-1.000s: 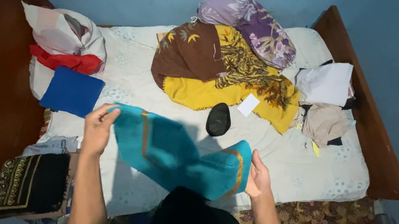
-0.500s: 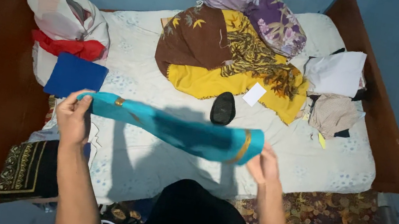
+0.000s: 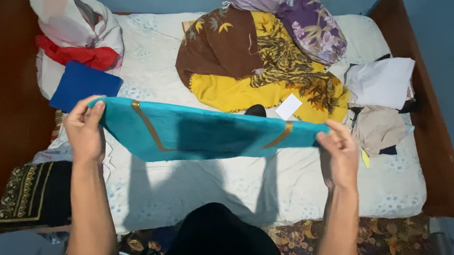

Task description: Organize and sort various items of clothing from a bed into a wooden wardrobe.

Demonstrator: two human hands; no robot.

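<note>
Teal cloth (image 3: 196, 132) — gold-striped — stretched flat between both hands.

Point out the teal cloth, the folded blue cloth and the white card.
teal cloth (image 3: 196, 132), head view, middle of the stretched panel.
folded blue cloth (image 3: 83, 85), head view, its flat top.
white card (image 3: 289, 106), head view, its centre.

cloth (image 3: 196, 132) stretched between hands above mattress (image 3: 266, 187), clothes behind.

bare forearms, no sleeves; black garment (image 3: 221, 246) below.
</note>
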